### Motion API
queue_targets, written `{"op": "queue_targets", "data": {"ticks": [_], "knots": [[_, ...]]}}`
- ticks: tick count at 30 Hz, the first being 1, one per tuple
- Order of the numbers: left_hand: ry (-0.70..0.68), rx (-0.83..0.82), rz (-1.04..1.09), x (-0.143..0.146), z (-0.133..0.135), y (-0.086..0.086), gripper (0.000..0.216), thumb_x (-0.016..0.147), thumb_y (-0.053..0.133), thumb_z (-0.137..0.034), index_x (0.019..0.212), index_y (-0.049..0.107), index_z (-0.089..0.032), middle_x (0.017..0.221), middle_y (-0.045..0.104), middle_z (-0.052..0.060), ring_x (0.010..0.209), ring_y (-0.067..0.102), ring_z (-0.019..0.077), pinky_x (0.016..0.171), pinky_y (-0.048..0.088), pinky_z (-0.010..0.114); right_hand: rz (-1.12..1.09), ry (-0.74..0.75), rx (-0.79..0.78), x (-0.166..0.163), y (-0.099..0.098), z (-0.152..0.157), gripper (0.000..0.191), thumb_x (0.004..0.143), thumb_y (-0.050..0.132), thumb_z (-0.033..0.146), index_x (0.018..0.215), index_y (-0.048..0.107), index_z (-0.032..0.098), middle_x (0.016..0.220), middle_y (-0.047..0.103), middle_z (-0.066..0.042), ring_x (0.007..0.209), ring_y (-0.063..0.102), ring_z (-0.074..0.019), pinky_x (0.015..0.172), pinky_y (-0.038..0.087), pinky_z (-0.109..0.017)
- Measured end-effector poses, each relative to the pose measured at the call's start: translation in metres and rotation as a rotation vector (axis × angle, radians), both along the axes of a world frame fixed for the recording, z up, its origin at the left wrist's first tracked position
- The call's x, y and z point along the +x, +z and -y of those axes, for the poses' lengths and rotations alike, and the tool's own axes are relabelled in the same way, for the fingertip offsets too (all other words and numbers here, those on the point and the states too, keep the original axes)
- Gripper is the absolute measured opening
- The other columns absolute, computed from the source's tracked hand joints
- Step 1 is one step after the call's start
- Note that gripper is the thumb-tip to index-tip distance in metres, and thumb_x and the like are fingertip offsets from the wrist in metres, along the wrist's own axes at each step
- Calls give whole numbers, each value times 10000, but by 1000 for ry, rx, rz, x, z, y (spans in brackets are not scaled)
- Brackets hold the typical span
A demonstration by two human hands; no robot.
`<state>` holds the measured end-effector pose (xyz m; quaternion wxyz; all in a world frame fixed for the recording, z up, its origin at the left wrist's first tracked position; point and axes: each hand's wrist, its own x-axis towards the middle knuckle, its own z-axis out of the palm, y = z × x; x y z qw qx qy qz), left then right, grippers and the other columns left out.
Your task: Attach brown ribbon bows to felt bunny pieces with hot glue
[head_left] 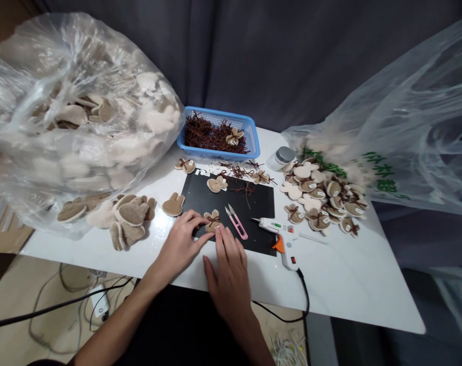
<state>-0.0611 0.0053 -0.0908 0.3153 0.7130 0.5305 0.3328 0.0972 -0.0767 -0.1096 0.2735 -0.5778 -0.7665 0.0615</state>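
A small tan bunny-shaped plush patch with a brown bow lies at the front edge of a black mat. My left hand grips its left side between thumb and fingers. My right hand lies with fingers stretched out, their tips touching the patch's lower right edge. Pink thread snips rest just right of the patch, blades pointing away. Farther back on the mat is another bunny patch with a white tag. A plain bunny patch sits beyond my left hand.
A white glue gun with an orange trigger lies right, its cord hanging off the table. A blue basket holds brown bows. Finished patches pile up beside a lidded jar. A large plastic bag of patches stands left.
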Motion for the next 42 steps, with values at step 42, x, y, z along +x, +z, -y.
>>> {"op": "queue_targets", "data": {"ticks": [42], "knots": [[-23, 33, -45, -4, -3, -2, 112, 983, 739, -221, 1095, 735, -224, 1057, 677, 46, 984, 673, 227, 923, 551, 387, -74, -128, -15, -2, 4, -7, 503, 1101, 520, 360, 1599, 491, 301, 1595, 513, -158, 1460, 499, -335, 1113, 473, -561]]}}
